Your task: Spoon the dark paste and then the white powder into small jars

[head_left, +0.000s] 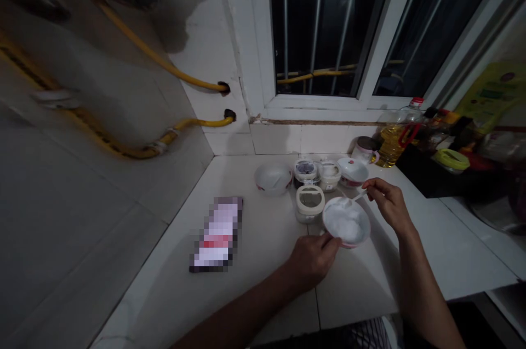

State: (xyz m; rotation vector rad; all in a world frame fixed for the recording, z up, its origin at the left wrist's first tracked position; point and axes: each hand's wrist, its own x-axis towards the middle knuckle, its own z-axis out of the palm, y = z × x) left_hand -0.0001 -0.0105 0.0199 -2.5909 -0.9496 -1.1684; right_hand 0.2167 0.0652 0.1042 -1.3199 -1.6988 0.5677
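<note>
The left hand (314, 261) clamps its fingers on a round white bowl (365, 230) at four o'clock from a clear square jar (310, 205) while the right hand (388, 205) pinches a slim white spoon (360, 195), whose push could spill white contents (344, 224) if that grip slips.

The one head-worn camera looks from above and behind the left hand (314, 261) and right hand (388, 204), facing forward and down across the counter (263, 239). It is close enough that both forearms (242, 305) run in from the bottom edge. The wide view puts the hands right of centre, reaching beyond them to the window (320, 26) and well left of them to a yellow pipe (164, 68).
</note>
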